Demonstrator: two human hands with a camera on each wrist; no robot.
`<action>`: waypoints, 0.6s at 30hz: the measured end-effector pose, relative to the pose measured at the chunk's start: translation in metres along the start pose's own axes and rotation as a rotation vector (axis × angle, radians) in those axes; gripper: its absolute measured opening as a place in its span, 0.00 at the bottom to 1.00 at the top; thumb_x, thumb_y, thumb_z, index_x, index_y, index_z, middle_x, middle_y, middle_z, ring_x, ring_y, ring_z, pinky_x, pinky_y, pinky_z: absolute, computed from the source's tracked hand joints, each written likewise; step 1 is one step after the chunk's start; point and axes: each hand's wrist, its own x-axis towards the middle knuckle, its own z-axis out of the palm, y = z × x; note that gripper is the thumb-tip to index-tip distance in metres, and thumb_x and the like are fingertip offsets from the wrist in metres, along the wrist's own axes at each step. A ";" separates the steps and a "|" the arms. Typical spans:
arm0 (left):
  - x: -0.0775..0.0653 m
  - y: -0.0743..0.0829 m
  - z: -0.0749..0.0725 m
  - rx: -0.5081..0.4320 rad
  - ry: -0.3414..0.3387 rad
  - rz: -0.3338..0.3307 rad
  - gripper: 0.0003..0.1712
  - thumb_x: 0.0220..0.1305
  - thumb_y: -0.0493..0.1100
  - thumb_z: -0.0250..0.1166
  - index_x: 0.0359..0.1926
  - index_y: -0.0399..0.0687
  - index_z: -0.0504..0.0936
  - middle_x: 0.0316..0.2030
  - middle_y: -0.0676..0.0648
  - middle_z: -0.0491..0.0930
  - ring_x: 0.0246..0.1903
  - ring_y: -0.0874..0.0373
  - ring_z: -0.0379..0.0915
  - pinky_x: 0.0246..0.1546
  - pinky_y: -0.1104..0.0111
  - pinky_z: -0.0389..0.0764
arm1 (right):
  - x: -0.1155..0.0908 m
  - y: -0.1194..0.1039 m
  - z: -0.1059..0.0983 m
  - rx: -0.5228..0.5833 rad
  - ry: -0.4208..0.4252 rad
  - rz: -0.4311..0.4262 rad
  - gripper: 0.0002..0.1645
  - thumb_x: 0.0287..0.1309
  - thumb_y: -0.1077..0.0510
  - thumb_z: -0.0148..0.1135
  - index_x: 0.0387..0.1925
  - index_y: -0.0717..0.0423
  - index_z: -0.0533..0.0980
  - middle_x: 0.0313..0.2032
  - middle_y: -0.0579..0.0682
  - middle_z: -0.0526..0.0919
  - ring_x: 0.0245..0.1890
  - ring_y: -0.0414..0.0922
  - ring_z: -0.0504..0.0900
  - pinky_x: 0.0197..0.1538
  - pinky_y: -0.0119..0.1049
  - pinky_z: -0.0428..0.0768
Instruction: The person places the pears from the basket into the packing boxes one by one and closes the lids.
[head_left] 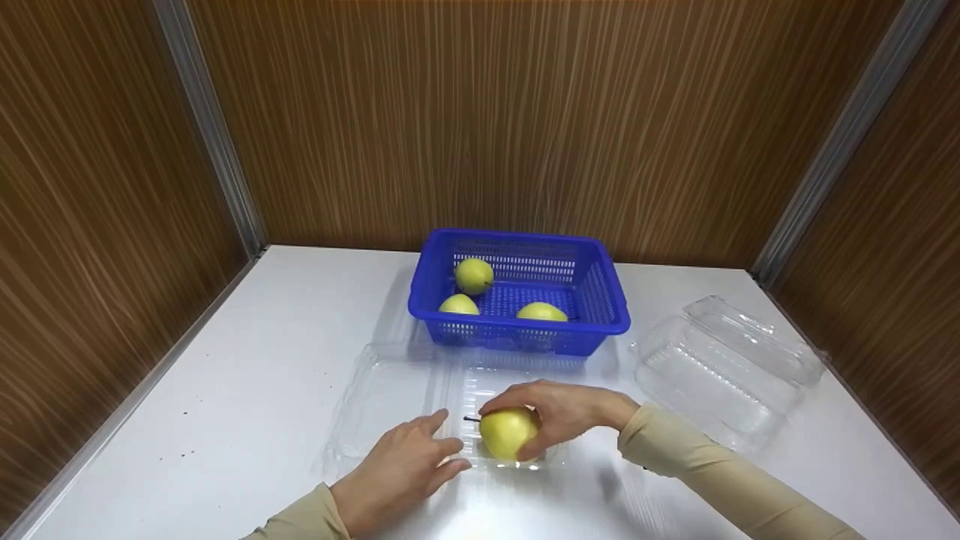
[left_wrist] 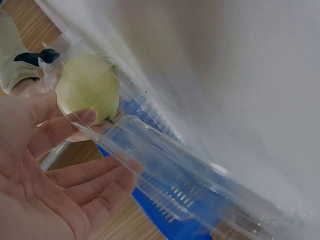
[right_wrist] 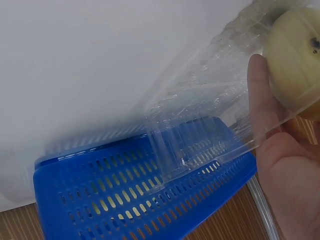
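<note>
A yellow-green pear (head_left: 508,435) with a dark stem sits low over the right half of an opened clear plastic clamshell box (head_left: 390,386). My right hand (head_left: 566,412) grips this pear from above and the right, fingers over its far side and thumb on the near side. In the right wrist view, the pear (right_wrist: 290,60) shows its dark blossom end beside a fingertip. My left hand (head_left: 401,469) is at the box's near edge, its fingers loosely spread and holding nothing. The left wrist view shows those fingers by the clear rim; whether they touch it, I cannot tell.
Behind the box stands a blue perforated basket (head_left: 495,323) with three pears, one pear (head_left: 474,276) at its back left. Another open clear clamshell (head_left: 712,375) lies on the right of the white table (head_left: 247,375). Wood-patterned panels (head_left: 510,127) enclose the table.
</note>
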 end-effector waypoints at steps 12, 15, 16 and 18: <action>0.003 -0.004 0.000 -0.141 0.036 0.005 0.14 0.64 0.51 0.66 0.39 0.46 0.87 0.44 0.36 0.85 0.43 0.42 0.84 0.41 0.55 0.86 | 0.000 -0.002 -0.004 0.126 -0.002 0.058 0.34 0.59 0.45 0.67 0.65 0.48 0.71 0.62 0.44 0.78 0.57 0.37 0.77 0.56 0.33 0.78; 0.004 -0.004 0.001 -0.164 0.049 0.008 0.14 0.62 0.50 0.67 0.38 0.44 0.88 0.40 0.40 0.87 0.43 0.43 0.84 0.41 0.56 0.85 | 0.002 -0.002 -0.006 0.133 0.015 0.076 0.32 0.62 0.43 0.63 0.65 0.49 0.72 0.60 0.48 0.79 0.57 0.39 0.78 0.57 0.35 0.78; 0.004 -0.004 0.001 -0.166 0.055 0.011 0.13 0.62 0.50 0.67 0.38 0.44 0.88 0.40 0.41 0.87 0.43 0.43 0.84 0.42 0.56 0.85 | 0.002 -0.002 -0.006 0.137 0.024 0.077 0.30 0.64 0.43 0.61 0.64 0.50 0.73 0.60 0.49 0.79 0.57 0.40 0.78 0.57 0.36 0.79; 0.004 -0.004 0.001 -0.159 0.068 0.017 0.13 0.62 0.49 0.67 0.37 0.44 0.88 0.38 0.43 0.88 0.44 0.43 0.84 0.42 0.57 0.85 | 0.003 -0.001 -0.008 0.143 0.044 0.074 0.28 0.66 0.44 0.59 0.63 0.52 0.74 0.59 0.51 0.80 0.56 0.42 0.79 0.57 0.36 0.79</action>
